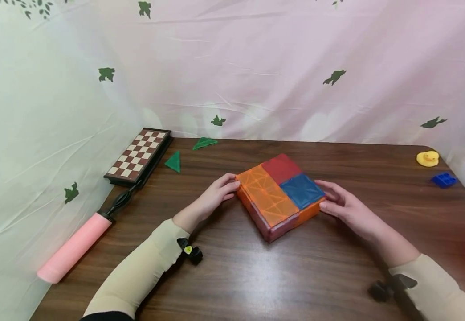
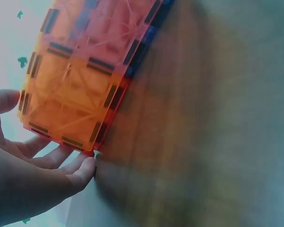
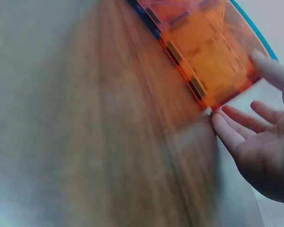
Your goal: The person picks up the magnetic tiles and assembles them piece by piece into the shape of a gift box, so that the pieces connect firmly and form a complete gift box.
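Note:
A flat box of see-through magnetic tiles (image 1: 270, 196) sits in the middle of the table, turned at an angle. Its top has orange tiles, a red one and a blue one; the sides are orange and reddish. My left hand (image 1: 218, 191) holds its left corner, with fingers at two faces in the left wrist view. At the opposite corner my right hand (image 1: 346, 207) grips the box, thumb on the near side and fingers behind. Dark magnet strips line the tile edges (image 2: 68, 94) in the left wrist view.
Two green triangular tiles (image 1: 173, 161) lie at the back left. Beside them are a checkered board (image 1: 138, 156) and a pink-barrelled hand pump (image 1: 76, 247). At far right are a yellow rubber duck (image 1: 427, 158) and a blue toy brick (image 1: 444, 180). Curtains (image 1: 256, 76) hang behind the table.

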Tool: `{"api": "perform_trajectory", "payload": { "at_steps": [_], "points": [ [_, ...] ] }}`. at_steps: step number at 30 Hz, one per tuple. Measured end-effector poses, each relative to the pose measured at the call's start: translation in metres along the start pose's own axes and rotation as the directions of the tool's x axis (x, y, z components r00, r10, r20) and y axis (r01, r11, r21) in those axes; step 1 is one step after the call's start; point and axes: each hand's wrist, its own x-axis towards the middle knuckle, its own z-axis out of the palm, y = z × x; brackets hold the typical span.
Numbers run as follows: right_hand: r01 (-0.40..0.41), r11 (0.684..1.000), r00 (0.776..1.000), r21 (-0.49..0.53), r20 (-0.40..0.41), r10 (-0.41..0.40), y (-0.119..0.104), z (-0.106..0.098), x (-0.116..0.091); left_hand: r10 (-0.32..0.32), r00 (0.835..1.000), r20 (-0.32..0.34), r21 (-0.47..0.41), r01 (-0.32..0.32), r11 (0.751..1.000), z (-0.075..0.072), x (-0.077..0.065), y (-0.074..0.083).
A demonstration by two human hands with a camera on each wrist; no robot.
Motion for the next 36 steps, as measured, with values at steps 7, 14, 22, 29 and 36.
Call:
{"api": "perform_trajectory", "payload": {
  "at_steps": [7,14,22,29,36],
  "points": [
    [0.036,0.989,0.996,0.141,-0.083,-0.024,-0.003,0.002,0.018,0.009,0.998,0.068,-0.019,-0.008,1.000,0.005,-0.042,-0.007],
    [0.019,0.987,0.997,0.161,-0.081,-0.006,-0.009,0.007,0.037,0.041,0.989,0.143,-0.020,-0.039,0.999,0.022,-0.073,-0.012],
    [-0.001,0.988,0.998,0.155,-0.060,0.010,-0.013,0.005,0.045,0.005,0.979,0.204,-0.075,0.010,0.997,0.041,-0.092,-0.010],
    [-0.017,0.993,0.997,0.115,-0.077,0.026,-0.011,0.007,0.046,0.049,0.995,0.082,0.140,-0.060,0.988,0.015,-0.070,-0.001],
    [-0.017,0.995,0.997,0.098,-0.078,0.025,-0.010,0.006,0.043,0.115,0.937,-0.330,0.643,0.134,0.754,-0.067,-0.014,0.007]
  ]
}}
